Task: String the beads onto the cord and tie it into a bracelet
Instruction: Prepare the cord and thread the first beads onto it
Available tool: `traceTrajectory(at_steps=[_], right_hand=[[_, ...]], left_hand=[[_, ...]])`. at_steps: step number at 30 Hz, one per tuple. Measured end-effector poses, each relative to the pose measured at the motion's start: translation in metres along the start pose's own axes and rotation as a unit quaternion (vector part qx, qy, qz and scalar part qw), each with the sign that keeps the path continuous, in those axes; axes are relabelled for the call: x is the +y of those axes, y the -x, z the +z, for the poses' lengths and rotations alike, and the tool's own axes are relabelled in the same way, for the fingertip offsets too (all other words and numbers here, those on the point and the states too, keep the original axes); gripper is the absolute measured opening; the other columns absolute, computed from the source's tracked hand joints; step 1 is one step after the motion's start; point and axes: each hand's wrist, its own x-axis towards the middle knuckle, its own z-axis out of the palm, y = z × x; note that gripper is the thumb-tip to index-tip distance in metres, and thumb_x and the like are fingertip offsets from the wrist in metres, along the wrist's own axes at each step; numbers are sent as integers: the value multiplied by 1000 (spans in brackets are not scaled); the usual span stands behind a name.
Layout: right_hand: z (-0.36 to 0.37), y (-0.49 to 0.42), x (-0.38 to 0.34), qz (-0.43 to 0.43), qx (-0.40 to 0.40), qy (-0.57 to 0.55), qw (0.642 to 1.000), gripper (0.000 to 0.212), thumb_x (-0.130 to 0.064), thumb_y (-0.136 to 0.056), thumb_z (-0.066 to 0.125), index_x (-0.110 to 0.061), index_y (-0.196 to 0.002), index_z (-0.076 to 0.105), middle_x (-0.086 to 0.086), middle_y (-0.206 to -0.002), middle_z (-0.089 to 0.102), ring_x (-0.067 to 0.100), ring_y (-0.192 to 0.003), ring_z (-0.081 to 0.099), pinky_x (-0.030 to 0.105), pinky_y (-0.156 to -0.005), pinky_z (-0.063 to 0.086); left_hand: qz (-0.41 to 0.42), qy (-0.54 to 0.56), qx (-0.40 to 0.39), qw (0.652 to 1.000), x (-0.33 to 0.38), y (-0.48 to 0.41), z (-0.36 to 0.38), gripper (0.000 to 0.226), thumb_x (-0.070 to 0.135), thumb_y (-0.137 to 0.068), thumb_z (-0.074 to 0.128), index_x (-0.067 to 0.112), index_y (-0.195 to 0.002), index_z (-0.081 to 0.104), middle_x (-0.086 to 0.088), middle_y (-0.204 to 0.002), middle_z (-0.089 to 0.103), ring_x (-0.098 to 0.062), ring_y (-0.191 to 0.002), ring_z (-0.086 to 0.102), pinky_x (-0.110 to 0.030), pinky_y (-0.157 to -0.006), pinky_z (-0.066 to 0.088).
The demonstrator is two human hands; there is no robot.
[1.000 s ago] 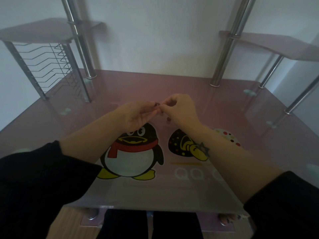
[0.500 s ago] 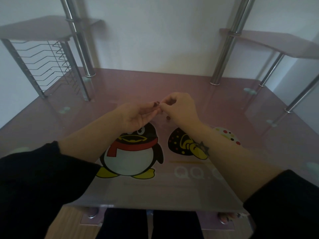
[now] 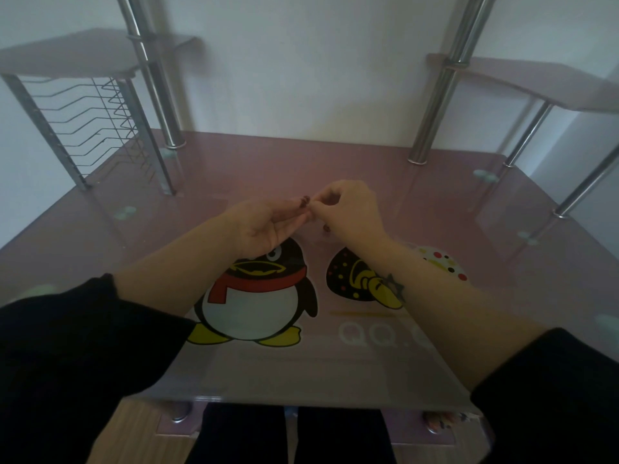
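Both hands meet above the middle of the pink glass desk (image 3: 435, 209). My left hand (image 3: 264, 226) pinches a few dark red-brown beads (image 3: 304, 201) at its fingertips. My right hand (image 3: 348, 209) has its thumb and forefinger pinched together right beside those beads; the cord itself is too thin to make out. One more dark bead (image 3: 326, 228) shows just below my right hand; whether it hangs on the cord or lies on the glass I cannot tell.
A penguin picture (image 3: 254, 296) and other cartoon prints are under the glass near me. Chrome posts (image 3: 432, 105) rise at the back left and right. A wire rack (image 3: 97, 128) stands at the left, and raised shelves (image 3: 542, 82) sit on both sides.
Both hands stay together at the same spot, shifting only slightly. The beads remain at my left fingertips.
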Motion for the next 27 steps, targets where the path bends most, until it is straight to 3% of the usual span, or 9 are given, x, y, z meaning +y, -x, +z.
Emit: traceTrajectory(at_steps=[16,27], right_hand=[[1,1,1,5,6,3,1000,13,-23,-87,67,-11,-85,73,-1,-78,71,10,-62,65,35,-65,60],[3,0,1,9,17,-21,1000,12,-20,-84,67,-14,-76,74,-4,-69,70,8,-56,64,35,-62,59]], left_hand=[[-1,13,-1,1000,-2,0,-2,11,-1,-88,63,-5,-97,68,-19,-99,74,-23,-90,74,-19,-61,58],[-4,28,-18,999,-3,-3,-4,20,-2,-80,66,-5,-100,68,-18,-100,74,-23,-93,73,-21,-66,59]])
